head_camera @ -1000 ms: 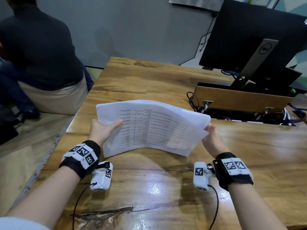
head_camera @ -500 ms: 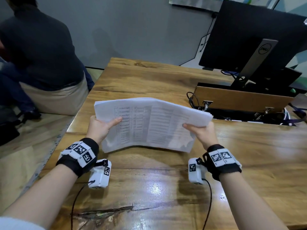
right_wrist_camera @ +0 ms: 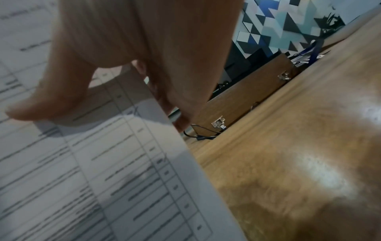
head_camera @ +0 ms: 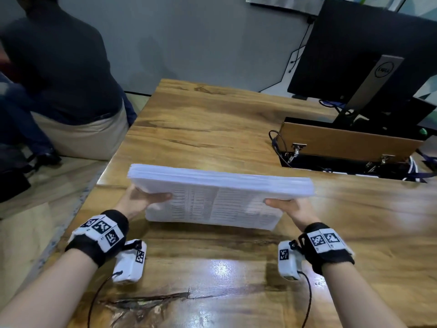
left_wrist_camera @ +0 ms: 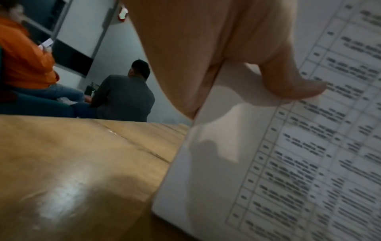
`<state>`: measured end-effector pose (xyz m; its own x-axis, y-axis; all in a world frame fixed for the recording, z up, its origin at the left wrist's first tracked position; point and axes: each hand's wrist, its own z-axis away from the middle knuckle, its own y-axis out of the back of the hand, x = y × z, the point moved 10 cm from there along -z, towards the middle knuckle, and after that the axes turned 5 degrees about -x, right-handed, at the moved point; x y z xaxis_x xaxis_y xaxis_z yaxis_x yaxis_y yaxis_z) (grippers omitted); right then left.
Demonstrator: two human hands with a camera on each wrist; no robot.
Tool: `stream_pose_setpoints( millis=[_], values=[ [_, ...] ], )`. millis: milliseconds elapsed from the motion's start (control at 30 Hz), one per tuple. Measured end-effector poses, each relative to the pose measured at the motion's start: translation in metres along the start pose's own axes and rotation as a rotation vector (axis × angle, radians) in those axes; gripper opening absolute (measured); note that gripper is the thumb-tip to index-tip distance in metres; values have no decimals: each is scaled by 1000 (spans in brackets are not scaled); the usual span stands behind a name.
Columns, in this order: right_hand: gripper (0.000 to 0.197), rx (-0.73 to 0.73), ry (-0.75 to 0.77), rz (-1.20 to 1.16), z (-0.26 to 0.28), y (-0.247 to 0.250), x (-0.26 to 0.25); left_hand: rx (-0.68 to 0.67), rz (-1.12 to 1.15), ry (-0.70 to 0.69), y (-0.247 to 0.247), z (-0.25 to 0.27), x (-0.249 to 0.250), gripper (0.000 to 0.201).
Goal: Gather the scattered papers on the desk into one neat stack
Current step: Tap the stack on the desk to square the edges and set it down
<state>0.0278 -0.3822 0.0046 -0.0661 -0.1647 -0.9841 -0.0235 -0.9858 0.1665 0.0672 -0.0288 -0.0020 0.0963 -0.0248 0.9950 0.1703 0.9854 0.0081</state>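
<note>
A stack of white printed papers stands nearly upright on its lower long edge on the wooden desk, its top edges blurred. My left hand grips its left short side, thumb on the printed face. My right hand grips the right short side the same way. In the left wrist view my thumb presses the table-printed papers. The right wrist view has my right thumb on the papers, with fingers behind the edge.
A black monitor on its stand sits at the back right behind an open wooden cable flap with cables. A person in a dark shirt sits off the desk's left edge. The desk's left edge runs close to my left hand.
The stack has tipped from a bowed, face-up hold to almost upright on its lower edge. Both hands came closer to the desk, and my right thumb came round onto the front.
</note>
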Motion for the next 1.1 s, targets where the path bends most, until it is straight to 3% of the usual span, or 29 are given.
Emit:
stream_pose_setpoints(
  millis=[100, 200, 233, 300, 400, 500, 667, 767, 900, 1100],
  values=[
    [47, -46, 26, 14, -5, 0, -11, -36, 25, -19, 2, 0, 14, 37],
    [55, -101, 51, 2, -9, -2, -30, -104, 28, -25, 6, -8, 24, 65],
    [55, -123, 64, -12, -10, -3, -38, -93, 22, -22, 8, -10, 27, 65],
    [61, -155, 77, -40, -13, -3, -48, -74, 31, -43, 10, -16, 33, 58],
    [62, -145, 97, -64, -14, -5, -56, 33, 57, -103, 11, -18, 44, 28],
    [41, -120, 135, -123, -15, -9, -60, 113, 64, -129, 11, -18, 44, 24],
    [34, 4, 218, -86, -10, 1, -73, 164, 76, -177, 12, -15, 42, 27],
    [34, 72, 180, -76, -6, 1, -50, 164, 79, -115, 11, -13, 25, 28],
    [38, 58, 45, -103, 0, -10, -2, 89, 59, -35, 3, -11, 4, 32],
    [35, 85, 24, -126, -2, -14, 1, 71, 37, -29, 0, -13, 5, 34]
  ],
)
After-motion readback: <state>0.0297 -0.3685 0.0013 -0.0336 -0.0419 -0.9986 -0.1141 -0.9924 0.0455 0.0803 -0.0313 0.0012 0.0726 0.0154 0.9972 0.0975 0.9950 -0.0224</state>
